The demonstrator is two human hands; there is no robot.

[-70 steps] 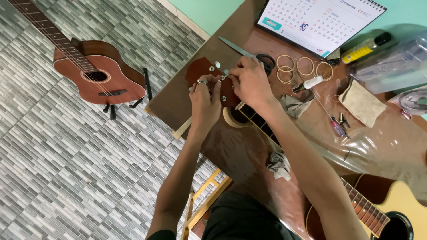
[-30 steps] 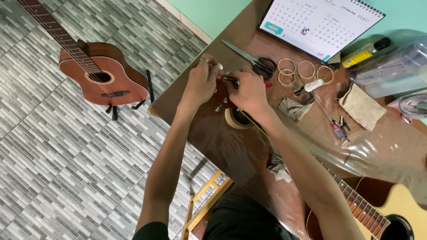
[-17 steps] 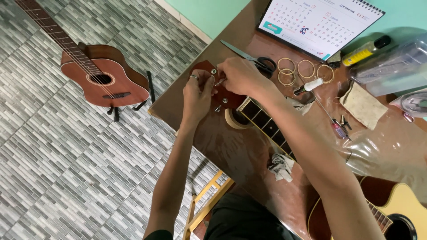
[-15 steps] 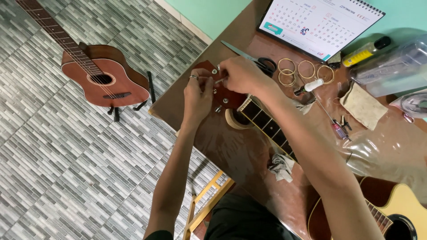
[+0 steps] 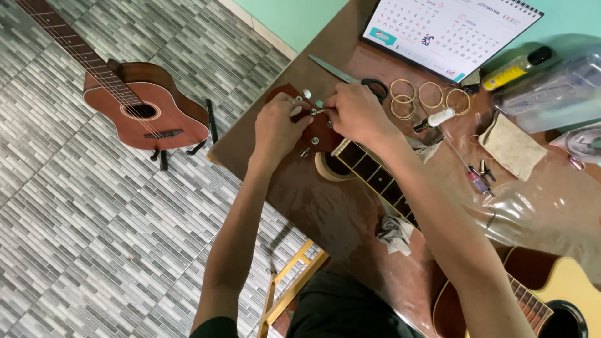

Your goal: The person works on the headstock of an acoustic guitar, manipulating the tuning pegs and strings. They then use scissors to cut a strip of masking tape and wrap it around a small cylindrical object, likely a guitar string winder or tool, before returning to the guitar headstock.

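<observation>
Head view looks down on a grey tiled floor point(image 5: 75, 213) and a brown surface point(image 5: 300, 188) under clear plastic sheet. On the floor a small reddish guitar point(image 5: 141, 109) stands in a black stand, well apart from the work. Across the surface lies a larger guitar point(image 5: 563, 294), yellow body at the lower right, neck point(image 5: 375, 178) running up and left to a dark red headstock point(image 5: 316, 128) near the surface's left edge, propped on a pale curved rest point(image 5: 325, 172).

Both hands meet at that headstock. The left hand point(image 5: 275, 128) is curled over its left side, fingers pinched at the tuning pegs; the right hand point(image 5: 357, 112) is closed in a fine pinch at a peg post, apparently on something thin, though what it grips is too small to tell. Judging from this, the work goes best with the left hand steadying the headstock while the right keeps its pinch close to the post, movements small.

Beyond the hands a desk calendar point(image 5: 447, 28) stands; a clear plastic box point(image 5: 551, 94) at the far right has contents I cannot make out. Smaller still: scissors point(image 5: 350, 75), three coiled wire rings point(image 5: 432, 97), a tan cloth point(image 5: 513, 147), a crumpled rag point(image 5: 394, 231), a yellow bottle point(image 5: 513, 69).
</observation>
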